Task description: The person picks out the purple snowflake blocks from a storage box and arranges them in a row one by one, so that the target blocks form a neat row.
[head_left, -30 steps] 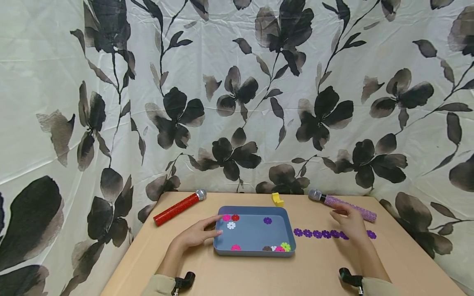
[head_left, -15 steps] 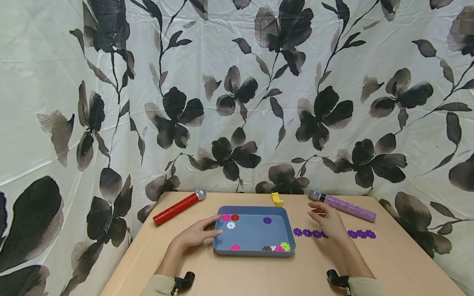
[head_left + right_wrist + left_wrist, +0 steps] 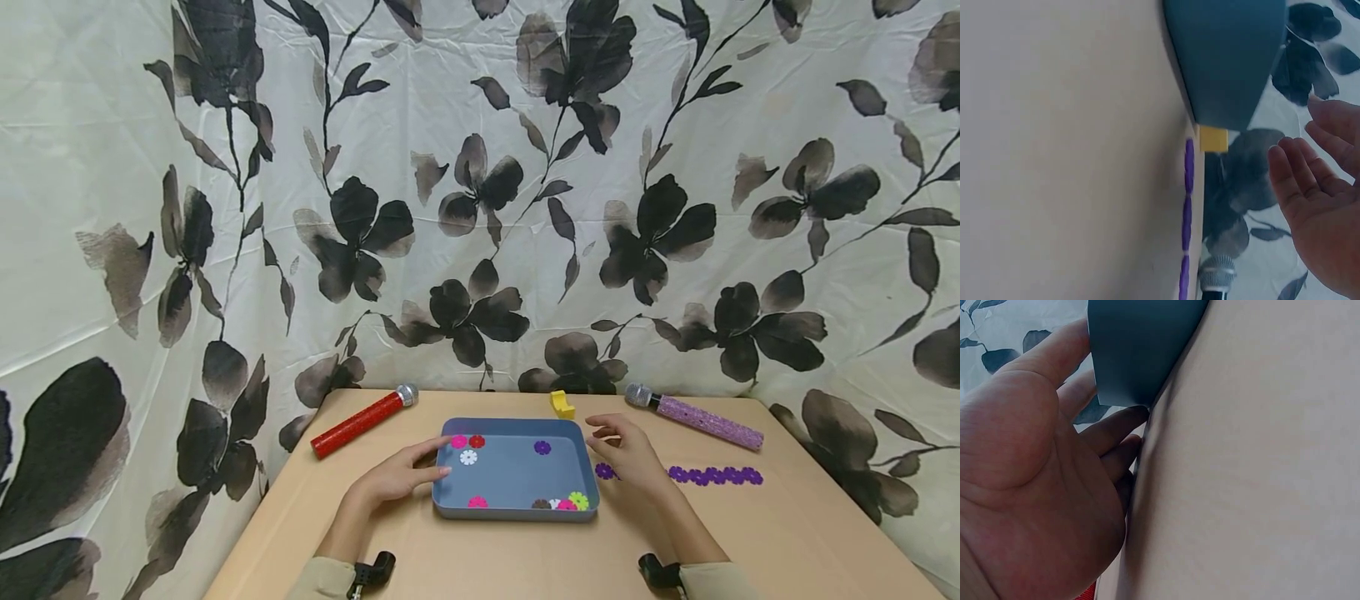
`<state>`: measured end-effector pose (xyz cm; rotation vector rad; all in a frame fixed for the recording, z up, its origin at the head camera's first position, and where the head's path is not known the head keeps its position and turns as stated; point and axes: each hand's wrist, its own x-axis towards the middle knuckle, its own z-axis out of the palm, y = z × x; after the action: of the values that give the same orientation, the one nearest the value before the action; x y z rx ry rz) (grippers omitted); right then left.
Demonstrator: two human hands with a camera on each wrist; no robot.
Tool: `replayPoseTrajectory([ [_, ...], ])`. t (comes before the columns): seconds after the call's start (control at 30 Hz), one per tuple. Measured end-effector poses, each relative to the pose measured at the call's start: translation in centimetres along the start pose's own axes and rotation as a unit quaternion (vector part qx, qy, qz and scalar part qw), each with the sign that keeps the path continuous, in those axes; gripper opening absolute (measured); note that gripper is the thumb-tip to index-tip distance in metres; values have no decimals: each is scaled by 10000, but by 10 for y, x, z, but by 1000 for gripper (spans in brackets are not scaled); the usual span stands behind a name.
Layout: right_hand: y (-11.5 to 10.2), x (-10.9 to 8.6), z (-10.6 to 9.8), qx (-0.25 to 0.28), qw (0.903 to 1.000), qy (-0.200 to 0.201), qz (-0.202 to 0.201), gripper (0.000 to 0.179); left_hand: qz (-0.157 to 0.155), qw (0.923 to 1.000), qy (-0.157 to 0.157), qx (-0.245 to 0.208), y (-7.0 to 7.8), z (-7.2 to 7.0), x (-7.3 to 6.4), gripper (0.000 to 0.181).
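Note:
A blue-grey tray (image 3: 517, 512) sits mid-table, holding loose flat flower pieces in pink, red, white, brown and green, plus one purple flower piece (image 3: 542, 447). At its left side is my left hand (image 3: 397, 477), fingers extended and touching the rim; the left wrist view shows the thumb against the tray wall (image 3: 1141, 356). My right hand (image 3: 628, 454) hovers beside the tray's right edge with nothing in its loosely bent fingers. Beneath and beyond it runs a row of purple flower pieces (image 3: 716, 476), partly covered by the hand. In the right wrist view the row appears edge-on.
A red glittery microphone (image 3: 360, 423) lies at the back left, and a purple glittery one (image 3: 708, 421) at the back right. Behind the tray stands a small yellow object (image 3: 561, 405). A floral cloth (image 3: 450, 100) hangs behind the table (image 3: 495, 567).
My right hand has swept left along the purple row to the tray's right edge, uncovering the row's right part. The left hand and tray have stayed put.

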<state>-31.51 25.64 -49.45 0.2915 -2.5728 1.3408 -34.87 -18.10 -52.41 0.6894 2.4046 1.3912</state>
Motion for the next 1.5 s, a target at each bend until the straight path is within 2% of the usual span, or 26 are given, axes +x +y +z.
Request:
replayPoseTrajectory([
  [0.23,-13,4,17,113,9999,-68,-23,31,14,10000,-11,25,0,0,-1,72],
  [0.5,-21,8,31,322,9991,-121,229,33,-15,10000,-20,-32,1,0,-1,71],
  [0.87,-21,13,44,-89,9999,16,-109,29,0,10000,-24,-24,-3,2,-1,72],
  [1.1,-25,16,54,-168,9998,-116,-48,31,76,10000,-24,13,-2,2,0,71],
  [1.5,-27,21,67,-561,9978,-332,132,32,12,10000,-33,90,2,-1,-1,73],
])
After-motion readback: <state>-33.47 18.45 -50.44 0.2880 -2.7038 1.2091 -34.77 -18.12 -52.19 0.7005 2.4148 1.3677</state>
